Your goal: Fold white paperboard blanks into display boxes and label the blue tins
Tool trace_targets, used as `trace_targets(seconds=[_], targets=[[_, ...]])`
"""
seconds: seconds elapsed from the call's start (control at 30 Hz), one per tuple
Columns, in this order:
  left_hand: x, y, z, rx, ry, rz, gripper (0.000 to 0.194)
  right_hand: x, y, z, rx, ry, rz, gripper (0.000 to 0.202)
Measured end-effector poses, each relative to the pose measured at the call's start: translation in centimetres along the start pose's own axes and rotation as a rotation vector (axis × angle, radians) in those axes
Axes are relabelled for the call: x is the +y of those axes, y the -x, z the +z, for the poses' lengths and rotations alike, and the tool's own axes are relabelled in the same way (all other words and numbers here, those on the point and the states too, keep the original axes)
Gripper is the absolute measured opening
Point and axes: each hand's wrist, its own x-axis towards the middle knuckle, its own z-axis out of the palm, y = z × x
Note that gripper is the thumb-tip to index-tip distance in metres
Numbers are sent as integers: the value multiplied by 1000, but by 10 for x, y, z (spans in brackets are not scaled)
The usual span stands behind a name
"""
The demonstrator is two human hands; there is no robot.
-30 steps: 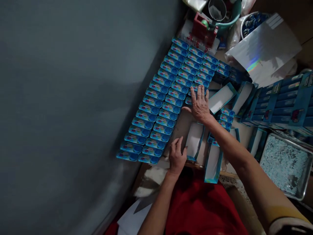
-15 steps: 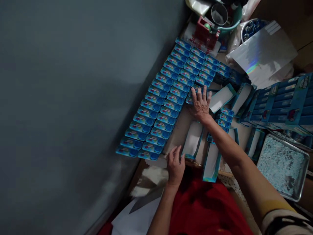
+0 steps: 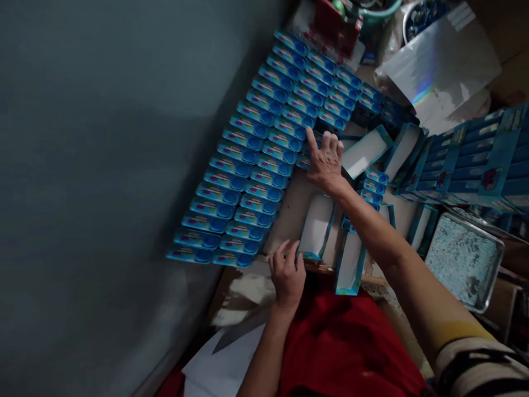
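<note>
My right hand point(image 3: 325, 161) reaches over a short group of small blue packs at the inner edge of the long rows. Its index finger is stretched out, apart from the other fingers, which bend downward with their tips hidden. Parts of the packs under it are covered. The blue packs point(image 3: 264, 176) lie overlapping in slanting rows along the wall. My left hand point(image 3: 286, 273) is at the table's front edge, fingers loosely bent and apart, holding nothing visible. Just beside it lies an open blue box with a white inside point(image 3: 317, 223).
More open boxes point(image 3: 366, 151) lie right of my right hand, near a short stack of packs point(image 3: 373, 187). Large blue cartons point(image 3: 467, 165) stand at the right, above a metal tray of pale blue bits point(image 3: 463, 262). The wall point(image 3: 103, 165) borders the left.
My right hand has gone from spread fingers to a stretched index finger with the others bent. My left hand stays near the table edge. The whole view has shifted slightly.
</note>
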Motion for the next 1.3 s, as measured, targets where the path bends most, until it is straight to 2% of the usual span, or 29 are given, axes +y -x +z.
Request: trace_targets(seconds=[0.13,0.23,0.33,0.4,0.47,0.5,0.57,0.67,0.77,0.83,0.9,1.07,1.17,1.23,1.3], targets=[[55,3,18,-70,109,170,30,10,-29,-7,-77,14,-6,108],[106,17,41,-238,220,366,38,17,-31,-32,-111,-51,-44,106],[157,34,79,-450,199,538,45,32,12,-85,-46,-152,-101,103],[183,40,109,-539,97,585,45,55,63,-126,91,-208,-163,100],[199,41,136,-645,7,640,41,90,124,-155,222,-284,-210,91],[202,40,148,-706,-13,685,38,111,155,-161,256,-317,-215,92],[199,36,164,-813,-13,788,29,156,212,-153,262,-341,-159,106],[180,34,172,-872,-5,874,20,215,271,-105,198,-388,-96,119],[162,34,165,-897,-24,911,20,245,292,-57,65,-404,5,115],[156,34,159,-910,-37,921,21,250,293,-41,-39,-348,53,109],[156,33,155,-920,-55,911,23,249,290,-37,-112,-268,38,104],[160,30,154,-918,-94,892,21,234,277,-29,-141,-98,-40,93],[165,28,153,-916,-100,903,18,229,274,-23,-150,-35,-50,95],[170,28,149,-898,-113,906,19,228,273,-29,-166,-1,-76,102],[175,28,139,-842,-95,870,22,224,266,-49,-164,6,-92,106]])
